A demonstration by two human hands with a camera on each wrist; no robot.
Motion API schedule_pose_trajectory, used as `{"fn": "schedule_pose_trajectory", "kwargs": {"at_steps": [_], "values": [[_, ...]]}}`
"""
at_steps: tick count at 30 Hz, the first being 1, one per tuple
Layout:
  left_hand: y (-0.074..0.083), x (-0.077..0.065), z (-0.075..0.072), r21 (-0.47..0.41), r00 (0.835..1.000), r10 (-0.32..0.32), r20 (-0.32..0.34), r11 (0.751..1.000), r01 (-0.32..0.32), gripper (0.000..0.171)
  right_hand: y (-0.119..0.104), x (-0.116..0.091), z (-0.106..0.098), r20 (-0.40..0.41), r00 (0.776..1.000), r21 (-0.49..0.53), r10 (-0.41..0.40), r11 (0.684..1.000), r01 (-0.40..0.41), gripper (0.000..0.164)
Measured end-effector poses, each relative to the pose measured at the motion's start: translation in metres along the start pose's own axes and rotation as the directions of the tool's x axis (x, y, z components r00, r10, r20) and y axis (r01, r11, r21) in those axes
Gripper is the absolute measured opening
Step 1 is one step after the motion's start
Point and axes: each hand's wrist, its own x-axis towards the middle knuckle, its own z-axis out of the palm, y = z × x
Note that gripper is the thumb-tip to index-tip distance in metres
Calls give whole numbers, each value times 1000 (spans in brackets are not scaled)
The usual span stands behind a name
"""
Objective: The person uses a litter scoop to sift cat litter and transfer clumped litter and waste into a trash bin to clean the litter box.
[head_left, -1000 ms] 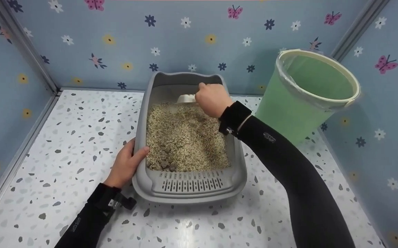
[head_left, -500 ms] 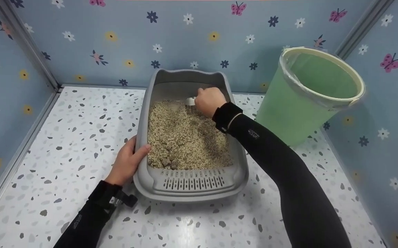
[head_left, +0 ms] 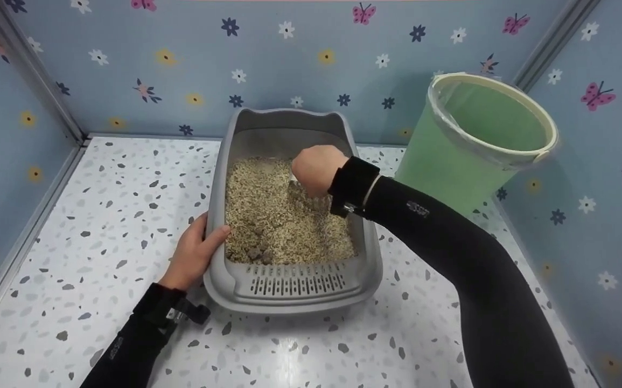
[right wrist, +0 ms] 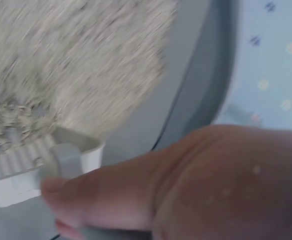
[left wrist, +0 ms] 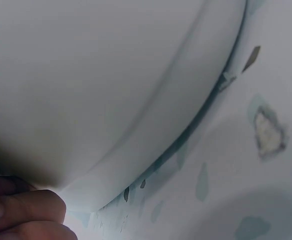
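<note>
A grey litter box (head_left: pixel 294 305) stands on the speckled floor, holding tan granular litter (head_left: pixel 267 210). Dark clumps (head_left: pixel 259 254) lie at its front left. My left hand (head_left: pixel 192 256) grips the left rim, thumb over the edge; in the left wrist view its fingers (left wrist: pixel 28 212) are against the outer wall. Over the litter, my right hand (head_left: pixel 319 170) holds a white slotted litter scoop (right wrist: pixel 16 192). The right wrist view has the thumb on the scoop's handle end, with litter on the slots. From the head view, that hand hides most of the scoop.
A green bin (head_left: pixel 445 161) with a clear liner stands to the right of the box, near the corner. A patterned blue wall (head_left: pixel 289 59) rises behind the box, and others close off both sides. Speckled floor (head_left: pixel 111 226) extends around the box.
My right hand has come nearer and slightly left over the litter, turning so that the scoop is mostly hidden beneath it. My left hand keeps its hold on the rim.
</note>
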Motion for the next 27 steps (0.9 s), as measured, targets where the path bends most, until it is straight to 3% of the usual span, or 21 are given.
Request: {"fn": "schedule_pose_trajectory", "kwargs": {"at_steps": [9,13,19,27], "values": [[-1,-1,-1,5,1000,-3,3,1000,3,66,-34,-19,-27,100,988,52,-117,992,112,40],[1,0,0,24,1000,0,4,1000,0,69,-33,-26,-36,69,992,41,-107,994,105,38],[2,1,-2,33,1000,11,-5,999,-11,68,-10,-12,-38,-76,997,-42,-24,999,21,41],[2,0,0,-8,1000,9,11,1000,-9,65,47,30,12,-217,976,-204,-15,978,-31,29]]}}
